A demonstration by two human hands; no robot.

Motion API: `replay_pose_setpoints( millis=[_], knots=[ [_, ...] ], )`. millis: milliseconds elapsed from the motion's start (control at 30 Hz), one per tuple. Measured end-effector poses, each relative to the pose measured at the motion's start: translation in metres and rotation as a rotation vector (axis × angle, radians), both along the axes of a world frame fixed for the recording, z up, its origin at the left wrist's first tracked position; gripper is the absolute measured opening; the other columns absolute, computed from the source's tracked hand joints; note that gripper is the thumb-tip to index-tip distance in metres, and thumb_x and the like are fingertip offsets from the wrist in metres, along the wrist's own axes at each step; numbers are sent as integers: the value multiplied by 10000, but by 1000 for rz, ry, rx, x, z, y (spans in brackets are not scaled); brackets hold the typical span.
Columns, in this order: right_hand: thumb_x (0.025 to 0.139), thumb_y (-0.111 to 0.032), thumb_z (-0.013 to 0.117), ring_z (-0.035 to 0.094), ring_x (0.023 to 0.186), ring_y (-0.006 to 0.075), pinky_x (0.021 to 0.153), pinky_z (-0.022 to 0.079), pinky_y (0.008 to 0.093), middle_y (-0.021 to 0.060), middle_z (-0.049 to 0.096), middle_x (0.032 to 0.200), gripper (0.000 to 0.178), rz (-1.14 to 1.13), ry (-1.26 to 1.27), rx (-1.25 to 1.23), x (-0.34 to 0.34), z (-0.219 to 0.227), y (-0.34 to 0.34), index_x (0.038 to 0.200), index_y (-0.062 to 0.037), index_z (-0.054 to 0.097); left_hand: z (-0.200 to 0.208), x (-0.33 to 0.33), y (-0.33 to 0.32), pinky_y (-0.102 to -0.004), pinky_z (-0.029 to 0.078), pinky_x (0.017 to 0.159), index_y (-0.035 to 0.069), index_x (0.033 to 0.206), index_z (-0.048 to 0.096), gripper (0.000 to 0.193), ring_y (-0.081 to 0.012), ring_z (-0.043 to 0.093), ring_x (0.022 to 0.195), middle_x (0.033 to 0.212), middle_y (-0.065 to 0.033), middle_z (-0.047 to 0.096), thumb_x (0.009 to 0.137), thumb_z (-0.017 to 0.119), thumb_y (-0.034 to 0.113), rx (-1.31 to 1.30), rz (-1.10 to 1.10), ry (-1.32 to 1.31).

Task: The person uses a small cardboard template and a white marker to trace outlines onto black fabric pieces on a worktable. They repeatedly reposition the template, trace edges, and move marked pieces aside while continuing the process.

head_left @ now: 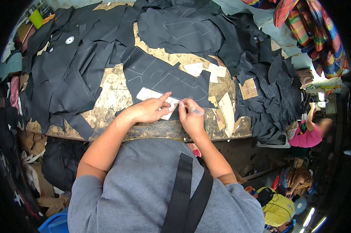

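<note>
One white template (147, 93), long axis slanting down rightward, left fingers (165, 95) spread on it, right fingers (188, 103) gripping a pen (197, 111)

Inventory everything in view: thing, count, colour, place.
Template: one, white, under left hand
Pen-like tool: one, pale, in right hand
Marked sheet: one, black, under template
Other sheets: many, black, across tabletop
Tabletop: one, worn brown, ahead
Loose pieces: several, white and tan, beside marked sheet
Container: one, lime green, upper left
Checked cloths: several, multicoloured, upper right
Co-workers: at least two, pink and yellow tops, right
Shirt: one, grey, lower centre
Left hand: one, bare, on template
Right hand: one, bare, around tool
</note>
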State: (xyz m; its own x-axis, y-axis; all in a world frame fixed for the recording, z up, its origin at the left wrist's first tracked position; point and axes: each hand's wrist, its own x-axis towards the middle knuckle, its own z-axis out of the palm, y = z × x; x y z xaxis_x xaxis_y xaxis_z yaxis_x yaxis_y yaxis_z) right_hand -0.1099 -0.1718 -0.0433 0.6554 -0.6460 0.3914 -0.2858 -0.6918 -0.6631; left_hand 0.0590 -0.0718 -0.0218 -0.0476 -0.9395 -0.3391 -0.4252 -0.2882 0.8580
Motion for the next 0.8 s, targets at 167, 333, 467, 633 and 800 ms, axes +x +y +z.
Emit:
replay_pose_setpoints(
  millis=[167,333,467,633,800],
  knots=[
    [780,-18,669,616,621,284,566,487,354,152,621,713,79,299,41,24,-12,12,23,801,7,597,-5,12,-4,-324,407,986,29,1474,150,662,-282,521,1200,1276,-152,570,986,397,402,48,-22,34],
    [810,-56,677,634,661,244,602,502,332,128,648,757,92,399,-43,299,3,3,38,834,7,615,-11,17,-3,-320,411,985,33,1479,125,629,-264,532,1188,1303,-163,546,998,389,341,35,-13,172],
    [807,-35,659,637,679,270,619,506,345,135,643,772,71,439,-60,271,12,-1,40,829,-3,600,-8,15,-3,-322,410,989,32,1478,129,611,-265,536,1183,1291,-166,555,1002,373,328,22,-3,161],
    [797,-20,638,633,656,294,596,501,355,139,618,706,60,242,35,108,-9,9,28,820,-16,582,0,6,-2,-316,447,944,16,1450,230,581,-269,586,1109,1219,-161,604,945,467,175,-28,29,55],
    [824,-69,656,646,653,260,593,503,346,133,650,736,80,245,-21,441,-18,6,31,865,-15,613,-6,0,-6,-319,495,872,3,1402,338,605,-244,646,976,1120,-154,650,825,518,-23,-134,66,-65]
  ],
)
